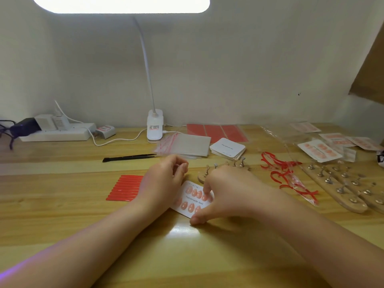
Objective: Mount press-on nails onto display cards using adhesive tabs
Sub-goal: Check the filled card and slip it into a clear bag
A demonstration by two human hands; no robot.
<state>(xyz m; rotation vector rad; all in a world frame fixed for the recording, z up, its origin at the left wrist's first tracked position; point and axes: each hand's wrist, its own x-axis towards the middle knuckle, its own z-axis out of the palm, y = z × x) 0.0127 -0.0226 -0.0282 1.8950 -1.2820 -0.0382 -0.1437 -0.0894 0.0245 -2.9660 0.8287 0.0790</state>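
A white display card printed "Handmade Nail" lies flat on the wooden table, with two rows of pink press-on nails on it. My left hand rests its heel on the card's left edge, its fingers loosely curled and holding nothing. My right hand arches over the card's right side. One of its fingertips presses down on a nail in the upper row, and its thumb touches the table at the card's near corner. Red adhesive tab strips lie just left of my left hand.
Black tweezers, clear zip bags, a stack of blank cards and red adhesive sheets lie behind the hands. Wooden nail stands, peeled red liners and bagged mounted cards are on the right. A lamp base and a power strip stand at the back.
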